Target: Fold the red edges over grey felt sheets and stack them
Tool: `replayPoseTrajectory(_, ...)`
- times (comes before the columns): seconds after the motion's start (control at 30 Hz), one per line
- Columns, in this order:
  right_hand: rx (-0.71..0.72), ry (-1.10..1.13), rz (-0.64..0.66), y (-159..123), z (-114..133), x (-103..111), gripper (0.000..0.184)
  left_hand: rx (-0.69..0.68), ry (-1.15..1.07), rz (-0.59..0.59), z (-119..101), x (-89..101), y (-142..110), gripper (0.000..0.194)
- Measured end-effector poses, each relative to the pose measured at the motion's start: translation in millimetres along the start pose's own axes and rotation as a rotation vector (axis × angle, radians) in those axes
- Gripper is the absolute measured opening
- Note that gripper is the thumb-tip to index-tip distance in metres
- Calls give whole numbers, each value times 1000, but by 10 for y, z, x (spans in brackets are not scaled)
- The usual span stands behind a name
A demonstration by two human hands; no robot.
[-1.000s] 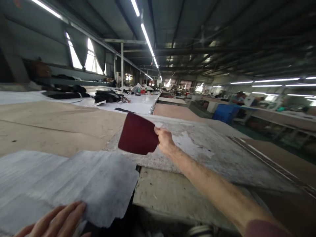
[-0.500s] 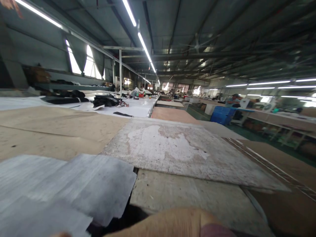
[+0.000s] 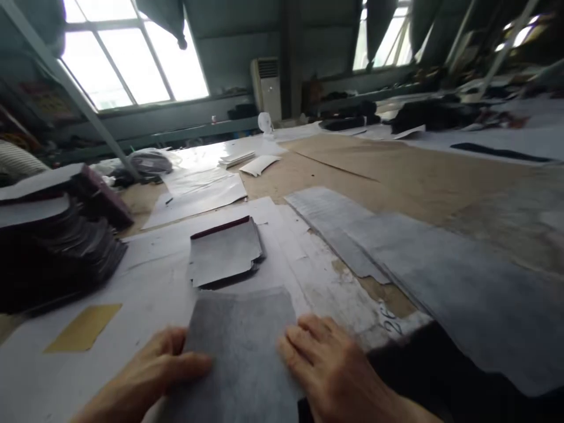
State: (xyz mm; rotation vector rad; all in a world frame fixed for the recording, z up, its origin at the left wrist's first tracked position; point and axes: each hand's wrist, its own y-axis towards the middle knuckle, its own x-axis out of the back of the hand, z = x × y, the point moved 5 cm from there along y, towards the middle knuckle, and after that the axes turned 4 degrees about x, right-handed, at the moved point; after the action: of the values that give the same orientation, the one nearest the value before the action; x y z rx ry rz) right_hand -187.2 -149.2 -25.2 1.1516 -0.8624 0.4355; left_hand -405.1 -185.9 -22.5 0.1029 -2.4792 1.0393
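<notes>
Grey sheet (image 3: 244, 341) lies nearest, left edge pinched in the left hand (image 3: 161, 367); right hand (image 3: 330, 364) curls at its right edge, grip unclear; just beyond sits a maroon-edged stack (image 3: 224, 252); bare white paper (image 3: 156, 276) separates that from the dark pile (image 3: 57, 252) leftward.

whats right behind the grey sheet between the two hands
Behind the grey, roughly rectangular sheet lies a small grey stack with a dark red far edge, on white paper. Dark edges show along its right side; whatever lies directly beneath is covered.
</notes>
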Motion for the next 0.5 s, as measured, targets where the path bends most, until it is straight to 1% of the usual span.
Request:
replayPoseTrajectory(0.03,22,-11,-27,-8,21,11,29,-61,125,-72,-63,75,4,34)
replayPoseTrajectory(0.07,41,-22,-53,-11,41,17,29,-142,260,-179,-136,143,18,35)
replayPoseTrajectory(0.1,59,-32,-77,-9,60,16,30,-248,385,-313,-221,194,30,36)
replayPoseTrajectory(0.13,75,-46,-101,-6,77,12,31,-374,487,-440,-312,205,37,37)
replayPoseTrajectory(0.17,83,-65,-121,-1,90,5,33,-514,557,-536,-402,167,41,36)
replayPoseTrajectory(0.2,89,-88,-139,1,100,-3,34,-655,600,-582,-484,82,49,35)
replayPoseTrajectory(0.23,93,-106,-148,0,108,-13,35,-782,629,-579,-557,-38,66,32)
replayPoseTrajectory(0.27,102,-121,-156,-4,117,-22,36,-882,655,-553,-623,-173,91,30)
replayPoseTrajectory(0.3,115,-136,-167,-13,125,-27,35,-947,679,-530,-682,-302,122,28)
replayPoseTrajectory(0.33,129,-155,-177,-23,133,-31,33,-979,703,-515,-735,-415,159,26)
replayPoseTrajectory(0.4,162,-198,-199,-45,145,-36,29,-977,736,-508,-823,-566,234,21)
replayPoseTrajectory(0.43,168,-219,-209,-52,145,-36,27,-956,737,-508,-855,-602,269,19)
replayPoseTrajectory(0.5,178,-247,-213,-56,143,-41,25,-908,706,-504,-891,-610,325,17)
